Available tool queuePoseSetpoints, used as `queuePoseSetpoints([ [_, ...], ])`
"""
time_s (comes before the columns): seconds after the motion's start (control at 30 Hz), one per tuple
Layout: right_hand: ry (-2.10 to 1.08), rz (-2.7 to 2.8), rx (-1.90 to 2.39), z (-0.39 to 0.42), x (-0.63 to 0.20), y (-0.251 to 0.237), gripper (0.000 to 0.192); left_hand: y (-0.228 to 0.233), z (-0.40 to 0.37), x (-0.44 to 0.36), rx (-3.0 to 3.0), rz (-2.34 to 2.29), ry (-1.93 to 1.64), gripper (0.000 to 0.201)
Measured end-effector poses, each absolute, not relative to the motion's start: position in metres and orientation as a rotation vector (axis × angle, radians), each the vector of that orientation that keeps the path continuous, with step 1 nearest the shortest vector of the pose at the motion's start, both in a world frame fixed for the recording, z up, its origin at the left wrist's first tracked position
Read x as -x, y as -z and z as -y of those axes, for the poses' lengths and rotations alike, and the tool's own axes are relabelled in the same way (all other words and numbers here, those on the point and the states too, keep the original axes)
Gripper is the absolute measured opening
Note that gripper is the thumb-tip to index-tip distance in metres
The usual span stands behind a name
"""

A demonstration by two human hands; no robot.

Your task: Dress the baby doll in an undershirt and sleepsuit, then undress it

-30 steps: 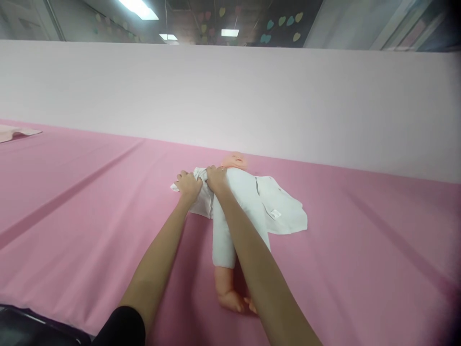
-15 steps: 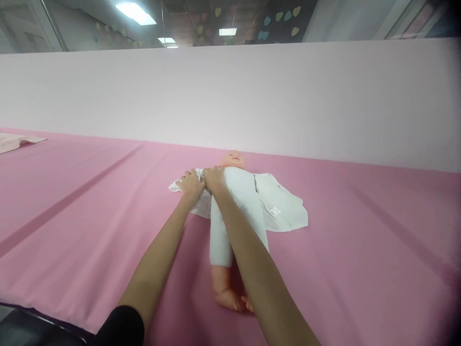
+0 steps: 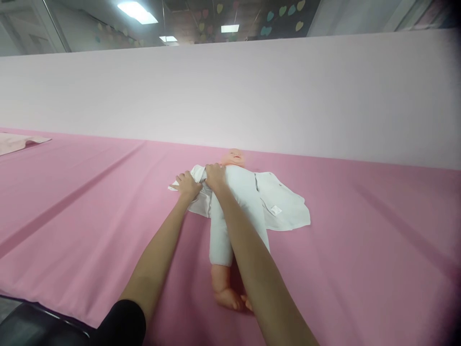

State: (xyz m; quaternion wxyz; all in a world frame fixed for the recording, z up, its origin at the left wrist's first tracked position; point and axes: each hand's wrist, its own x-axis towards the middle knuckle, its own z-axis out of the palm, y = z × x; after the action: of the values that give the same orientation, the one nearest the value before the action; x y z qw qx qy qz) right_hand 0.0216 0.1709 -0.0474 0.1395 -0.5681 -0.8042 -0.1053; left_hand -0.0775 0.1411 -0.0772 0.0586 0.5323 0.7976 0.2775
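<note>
Both hands work the doll's near sleeve: the left hand [image 3: 188, 185] pinches the white cotton baby garment [image 3: 284, 209] beside the plastic baby doll [image 3: 234, 211] lying face-up on the pink tabletop [image 3: 90, 206]; the right hand [image 3: 215, 176] grips the bunched cloth at its shoulder — dressing seems underway, likely needing the arm fed through.

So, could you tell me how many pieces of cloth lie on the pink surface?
2: a white garment spread under the doll, gripped by both hands, and a pale cloth at far left.
</note>
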Motion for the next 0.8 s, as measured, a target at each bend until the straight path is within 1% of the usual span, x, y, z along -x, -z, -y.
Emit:
queuePoseSetpoints([
  [0.1,0.282,2.321,1.650,-0.172,-0.023,0.047,0.029,0.073,-0.142,0.086,-1.587,-2.343,-0.851,0.062],
  [0.2,0.286,2.303,1.648,-0.174,-0.026,0.046,0.028,0.071,-0.145,0.094,-1.541,-2.241,-0.952,0.071],
  [0.3,0.289,2.286,1.631,-0.174,-0.031,0.045,0.029,0.073,-0.151,0.099,-1.471,-2.137,-1.081,0.070],
  [0.47,0.212,2.253,1.624,-0.172,-0.037,0.042,0.037,0.078,-0.161,0.104,-1.298,-1.915,-1.233,0.068],
  [0.6,0.079,2.216,1.640,-0.175,-0.045,0.036,0.043,0.076,-0.158,0.110,-1.086,-1.597,-1.208,0.075],
  [0.7,0.019,2.206,1.618,-0.179,-0.051,0.035,0.049,0.074,-0.151,0.118,-1.071,-1.451,-1.164,0.072],
  [0.8,-0.019,2.201,1.585,-0.184,-0.055,0.035,0.052,0.077,-0.147,0.127,-1.051,-1.236,-1.127,0.078],
])
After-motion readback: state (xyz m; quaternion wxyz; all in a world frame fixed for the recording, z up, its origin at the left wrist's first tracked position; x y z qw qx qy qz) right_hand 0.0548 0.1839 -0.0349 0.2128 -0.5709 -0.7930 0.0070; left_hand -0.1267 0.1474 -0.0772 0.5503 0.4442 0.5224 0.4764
